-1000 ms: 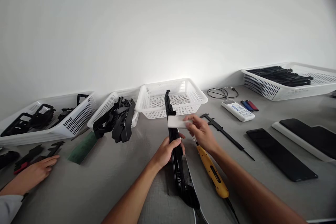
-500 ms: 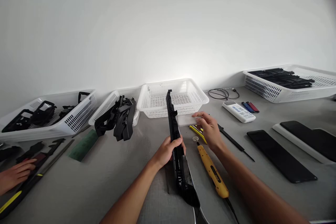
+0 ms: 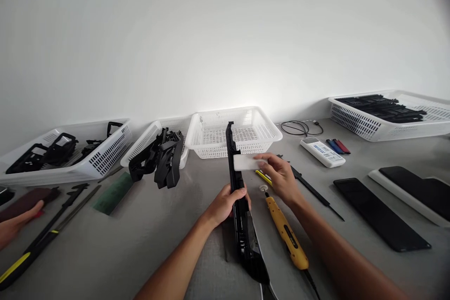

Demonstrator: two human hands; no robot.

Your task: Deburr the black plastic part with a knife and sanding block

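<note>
My left hand (image 3: pixel 225 205) is wrapped round the middle of a long black plastic part (image 3: pixel 242 239), which stands tilted up in front of me. Between the thumb and fingers of my right hand (image 3: pixel 277 176) is a flat white rectangular piece (image 3: pixel 244 162), its far end laid against the upper part of the black plastic. A yellow rotary tool (image 3: pixel 288 236) with a small pale disc tip lies just below my right hand. Partly covered by that hand is a yellow-handled tool (image 3: pixel 263 178). Behind my wrist rests a thin black caliper-like tool (image 3: pixel 312 192).
At the left edge another person's hand (image 3: pixel 19 222) holds a dark reddish piece (image 3: pixel 26 202). White baskets (image 3: pixel 234 150) line the wall, several black parts in some. A green sheet (image 3: pixel 114 193), a white device (image 3: pixel 322 152), a cable (image 3: pixel 298 127) and a black slab (image 3: pixel 381 215) lie around.
The white piece in my right hand has moved slightly left, overlapping the black part. My left hand keeps its hold. At the left, the other person's hand has lifted a dark reddish piece.
</note>
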